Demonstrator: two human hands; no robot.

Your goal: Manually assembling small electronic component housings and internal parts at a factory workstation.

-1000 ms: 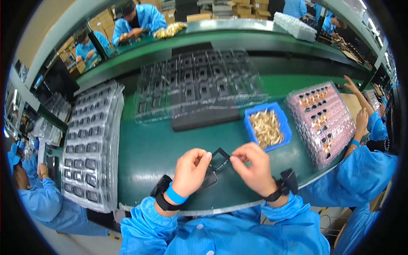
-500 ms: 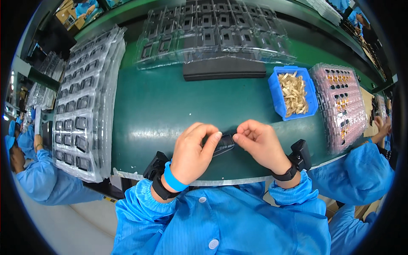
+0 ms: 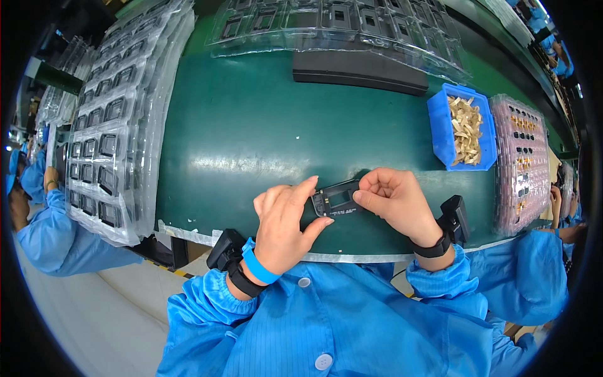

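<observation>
A small black plastic frame (image 3: 340,198) with a rectangular opening lies low over the green bench top, in front of me. My left hand (image 3: 286,217) steadies its left end, with the thumb at the near edge and the index finger at the far edge. Small gold-coloured spots show on the frame near that end. At the right end, my right hand (image 3: 392,200) has thumb and fingers pinched together on the frame's edge. Whether a small piece is also between those fingertips is hidden.
Stacked clear trays of black frames (image 3: 113,144) stand at left, with another tray (image 3: 339,25) at the back over a black block (image 3: 358,74). At right are a blue bin (image 3: 443,135) of gold-coloured strips and a pinkish tray (image 3: 524,169) of small parts. Co-workers sit on both sides.
The frame has turned flatter, and its opening now shows. My left hand has spread its fingers around the left end; my right hand stays pinched at the right end. The view has shifted.
</observation>
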